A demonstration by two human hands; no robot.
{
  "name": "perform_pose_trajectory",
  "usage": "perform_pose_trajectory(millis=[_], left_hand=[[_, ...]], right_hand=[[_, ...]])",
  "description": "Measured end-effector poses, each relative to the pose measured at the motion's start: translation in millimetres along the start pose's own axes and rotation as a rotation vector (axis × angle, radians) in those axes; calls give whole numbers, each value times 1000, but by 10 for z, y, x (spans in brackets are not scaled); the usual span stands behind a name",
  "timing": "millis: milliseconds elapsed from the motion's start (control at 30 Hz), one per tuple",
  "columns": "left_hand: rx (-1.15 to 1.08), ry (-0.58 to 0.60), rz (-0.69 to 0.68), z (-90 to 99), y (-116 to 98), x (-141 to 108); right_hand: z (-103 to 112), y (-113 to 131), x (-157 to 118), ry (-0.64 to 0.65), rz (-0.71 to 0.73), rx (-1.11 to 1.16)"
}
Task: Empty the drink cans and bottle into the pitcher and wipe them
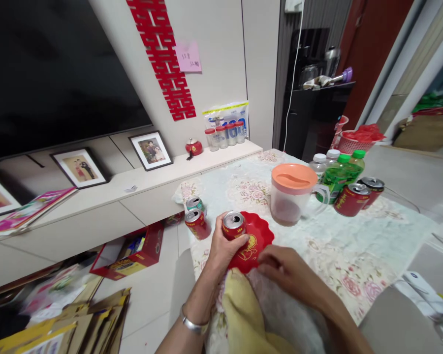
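A red can with a silver top [234, 225] is in my left hand [221, 246], whose fingers and thumb wrap round it over the left part of a red scalloped plate [260, 231]. The can's top shows an opening. My right hand [280, 268] is by the plate's lower right rim, its fingers curled and slightly blurred; what they hold, if anything, is hidden. A yellow cloth [243, 305] lies between my forearms, its tip near the plate. Left of my left hand, a red can [198, 224] and a green-topped can [195, 203] stand together.
A lidded pitcher [288, 196] stands beyond the plate on the flowered tablecloth [317, 250]. Further right are green bottles [334, 177], red cans [351, 200] and a pink basket [355, 142]. A low cabinet [143, 196] borders the table's far left.
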State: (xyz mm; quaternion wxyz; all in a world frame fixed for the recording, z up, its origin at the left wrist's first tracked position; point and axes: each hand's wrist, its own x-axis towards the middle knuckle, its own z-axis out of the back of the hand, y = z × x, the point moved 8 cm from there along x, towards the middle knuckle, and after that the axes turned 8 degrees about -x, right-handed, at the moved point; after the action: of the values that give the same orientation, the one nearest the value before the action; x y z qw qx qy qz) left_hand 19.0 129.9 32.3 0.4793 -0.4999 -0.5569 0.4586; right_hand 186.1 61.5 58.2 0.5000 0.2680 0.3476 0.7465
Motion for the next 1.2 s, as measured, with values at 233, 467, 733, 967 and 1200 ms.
perform_pose_trajectory(millis=[233,467,733,967,1200], left_hand=[[-11,7,-27,19,-171,-207],[-7,-29,-42,66,-217,-372],[-21,-32,-36,57,-202,-462],[-26,31,-40,-93,-132,-495],[9,56,-87,-232,-39,-303]], right_hand=[[-965,192,-138,335,-35,-404],[-1135,213,-78,366,98,-397],[116,169,-113,80,181,215],[667,-204,-318,-704,-50,317],[509,450,-29,-785,315,-305]])
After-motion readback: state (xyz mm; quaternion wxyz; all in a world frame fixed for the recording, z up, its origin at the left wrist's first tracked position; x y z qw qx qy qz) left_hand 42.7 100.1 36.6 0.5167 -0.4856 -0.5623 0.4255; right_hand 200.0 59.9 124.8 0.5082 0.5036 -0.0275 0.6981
